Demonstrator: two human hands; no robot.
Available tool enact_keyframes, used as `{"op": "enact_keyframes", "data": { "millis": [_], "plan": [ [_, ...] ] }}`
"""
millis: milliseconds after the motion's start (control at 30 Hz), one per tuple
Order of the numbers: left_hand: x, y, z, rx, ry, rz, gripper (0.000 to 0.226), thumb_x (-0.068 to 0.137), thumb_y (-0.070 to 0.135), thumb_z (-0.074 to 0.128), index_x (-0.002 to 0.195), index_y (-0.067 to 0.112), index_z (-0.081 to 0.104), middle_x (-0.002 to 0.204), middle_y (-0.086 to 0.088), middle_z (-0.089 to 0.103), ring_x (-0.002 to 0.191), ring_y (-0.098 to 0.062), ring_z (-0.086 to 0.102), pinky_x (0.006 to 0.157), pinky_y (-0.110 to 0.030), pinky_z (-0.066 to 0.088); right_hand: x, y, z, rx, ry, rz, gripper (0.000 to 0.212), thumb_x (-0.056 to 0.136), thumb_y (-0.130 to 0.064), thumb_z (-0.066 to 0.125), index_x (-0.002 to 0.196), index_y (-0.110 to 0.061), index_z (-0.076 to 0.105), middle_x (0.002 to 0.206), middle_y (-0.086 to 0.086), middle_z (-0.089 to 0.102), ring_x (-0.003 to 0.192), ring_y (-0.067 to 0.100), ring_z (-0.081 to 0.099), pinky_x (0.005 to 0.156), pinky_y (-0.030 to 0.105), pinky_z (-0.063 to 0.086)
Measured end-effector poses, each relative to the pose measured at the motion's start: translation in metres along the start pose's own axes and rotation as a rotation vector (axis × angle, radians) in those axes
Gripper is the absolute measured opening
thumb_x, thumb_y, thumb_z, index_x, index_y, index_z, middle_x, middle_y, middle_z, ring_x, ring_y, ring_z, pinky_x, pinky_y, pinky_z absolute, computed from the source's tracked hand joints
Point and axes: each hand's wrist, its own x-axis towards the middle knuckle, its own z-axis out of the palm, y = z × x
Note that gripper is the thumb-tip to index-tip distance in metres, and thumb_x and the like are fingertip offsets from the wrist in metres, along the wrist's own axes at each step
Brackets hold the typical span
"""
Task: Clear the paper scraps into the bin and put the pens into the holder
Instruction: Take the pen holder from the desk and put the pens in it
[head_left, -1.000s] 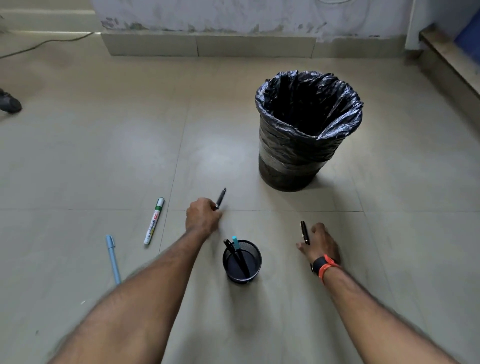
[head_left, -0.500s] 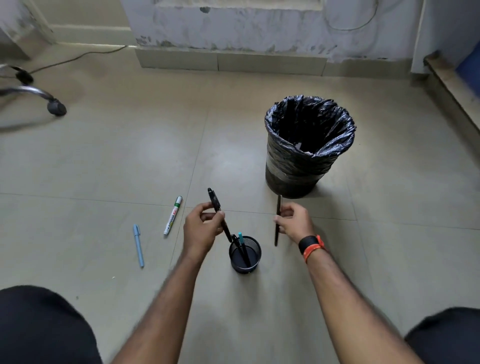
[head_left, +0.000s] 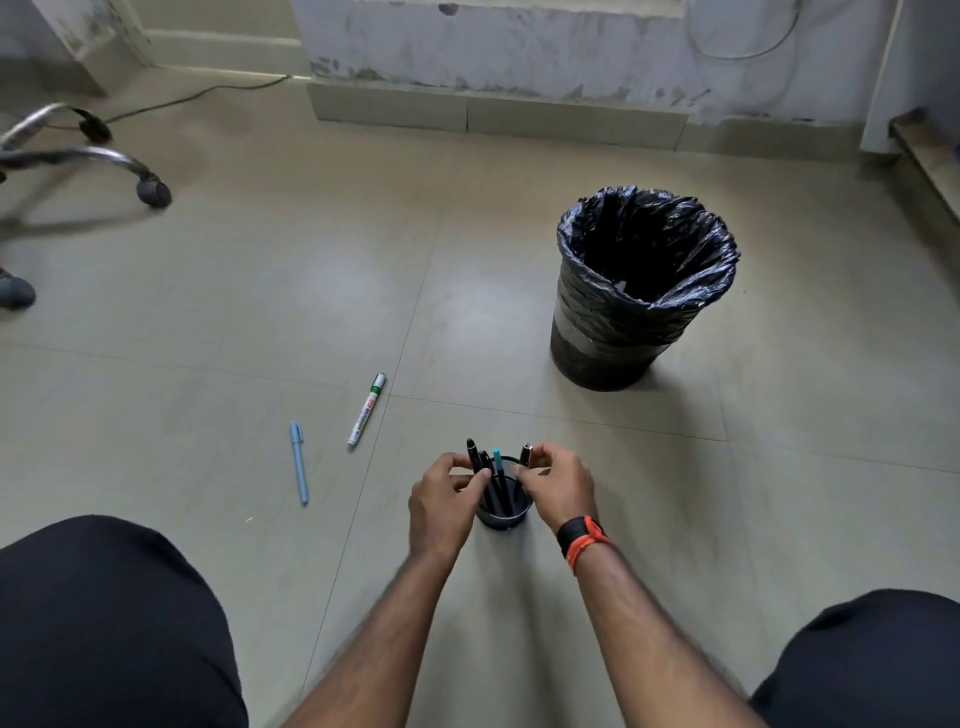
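Note:
A small black mesh holder (head_left: 503, 517) stands on the tiled floor between my hands, with a teal pen (head_left: 497, 464) and another black pen upright in it. My left hand (head_left: 445, 499) pinches a black pen (head_left: 472, 453) whose lower end is inside the holder. My right hand (head_left: 558, 486) grips a second black pen (head_left: 525, 454), also lowered into the holder. To the left on the floor lie a white marker with a green cap (head_left: 367, 410) and a light blue pen (head_left: 298, 462). The bin (head_left: 644, 291), lined with a black bag, stands further away to the right.
An office chair base with castors (head_left: 104, 161) sits at the far left, with a shoe (head_left: 15, 291) below it. A cable (head_left: 197, 93) runs along the floor by the wall. My knees in black fill both lower corners. A tiny scrap (head_left: 249, 519) lies near the blue pen.
Both hands lifted their black pens off the floor, brought them together over the holder and lowered them into it. The camera has pulled back and up.

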Motion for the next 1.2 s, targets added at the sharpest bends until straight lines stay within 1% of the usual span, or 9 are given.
{"op": "enact_keyframes", "data": {
  "millis": [167, 333, 467, 567, 733, 867, 967, 1100, 1200],
  "plan": [
    [-0.002, -0.002, 0.004, 0.154, 0.061, 0.037, 0.02, 0.079, 0.041, 0.071, 0.093, 0.027, 0.072, 0.093, 0.011, 0.07, 0.08, -0.011, 0.067, 0.076, -0.028, 0.053, -0.007, 0.007, 0.011, -0.174, -0.053, 0.003, 0.018, 0.078, -0.032, 0.069, 0.094, -0.024, 0.071, 0.092, -0.007, 0.073, 0.09, 0.018, 0.067, 0.076, 0.027, 0.051],
    [0.0, -0.005, 0.004, 0.215, 0.105, 0.014, 0.029, 0.085, 0.033, 0.069, 0.111, 0.023, 0.07, 0.108, 0.003, 0.06, 0.099, -0.016, 0.062, 0.079, -0.02, 0.039, -0.005, -0.004, 0.015, -0.196, -0.016, 0.009, 0.016, 0.077, -0.027, 0.067, 0.093, -0.025, 0.071, 0.091, -0.009, 0.073, 0.089, 0.017, 0.067, 0.074, 0.026, 0.052],
    [0.011, -0.01, -0.008, 0.196, 0.142, 0.037, 0.031, 0.087, 0.031, 0.068, 0.116, 0.024, 0.069, 0.112, 0.003, 0.06, 0.101, -0.016, 0.062, 0.083, -0.022, 0.041, 0.001, -0.024, 0.011, -0.144, 0.062, -0.029, 0.012, 0.081, -0.022, 0.067, 0.092, -0.023, 0.07, 0.09, -0.01, 0.071, 0.086, 0.015, 0.065, 0.07, 0.022, 0.042],
    [0.022, -0.016, -0.025, 0.187, 0.185, 0.027, 0.025, 0.087, 0.031, 0.066, 0.111, 0.024, 0.071, 0.108, 0.003, 0.062, 0.099, -0.016, 0.062, 0.085, -0.025, 0.045, 0.0, -0.044, 0.012, -0.045, 0.088, -0.066, 0.008, 0.081, -0.021, 0.068, 0.088, -0.024, 0.069, 0.085, -0.01, 0.069, 0.083, 0.014, 0.064, 0.071, 0.023, 0.043],
    [0.066, -0.035, -0.074, 0.068, 0.377, -0.146, 0.019, 0.084, 0.022, 0.064, 0.099, 0.02, 0.075, 0.099, -0.002, 0.073, 0.095, -0.023, 0.066, 0.08, -0.025, 0.046, -0.01, -0.076, 0.044, 0.039, 0.046, -0.195, 0.003, 0.082, -0.024, 0.068, 0.084, -0.024, 0.069, 0.082, -0.013, 0.068, 0.076, 0.011, 0.064, 0.072, 0.026, 0.051],
    [0.107, -0.062, -0.123, -0.033, 0.534, -0.324, 0.021, 0.079, 0.018, 0.064, 0.097, 0.016, 0.075, 0.096, -0.007, 0.074, 0.095, -0.029, 0.067, 0.083, -0.029, 0.05, -0.022, -0.089, 0.084, 0.055, -0.023, -0.278, 0.003, 0.082, -0.024, 0.068, 0.082, -0.022, 0.071, 0.079, -0.014, 0.068, 0.073, 0.008, 0.064, 0.071, 0.024, 0.05],
    [0.126, -0.084, -0.142, 0.017, 0.536, -0.356, 0.022, 0.077, 0.022, 0.069, 0.097, 0.015, 0.073, 0.097, -0.005, 0.074, 0.096, -0.028, 0.067, 0.082, -0.03, 0.051, -0.033, -0.091, 0.109, 0.058, -0.083, -0.298, 0.003, 0.082, -0.023, 0.068, 0.082, -0.022, 0.07, 0.076, -0.015, 0.067, 0.072, 0.006, 0.064, 0.071, 0.024, 0.05],
    [0.144, -0.108, -0.155, 0.13, 0.476, -0.385, 0.04, 0.079, 0.033, 0.075, 0.112, 0.011, 0.069, 0.114, -0.009, 0.069, 0.109, -0.029, 0.062, 0.087, -0.032, 0.048, -0.035, -0.087, 0.132, 0.005, -0.164, -0.303, 0.006, 0.083, -0.028, 0.066, 0.08, -0.024, 0.069, 0.074, -0.018, 0.065, 0.065, 0.002, 0.061, 0.064, 0.018, 0.047],
    [0.153, -0.116, -0.156, 0.137, 0.442, -0.394, 0.04, 0.077, 0.03, 0.078, 0.111, 0.01, 0.069, 0.115, -0.01, 0.068, 0.109, -0.03, 0.062, 0.086, -0.031, 0.048, -0.017, -0.085, 0.147, 0.078, -0.206, -0.213, 0.008, 0.08, -0.025, 0.064, 0.073, -0.024, 0.069, 0.071, -0.011, 0.068, 0.062, 0.014, 0.068, 0.064, 0.033, 0.059]
  ]
}}
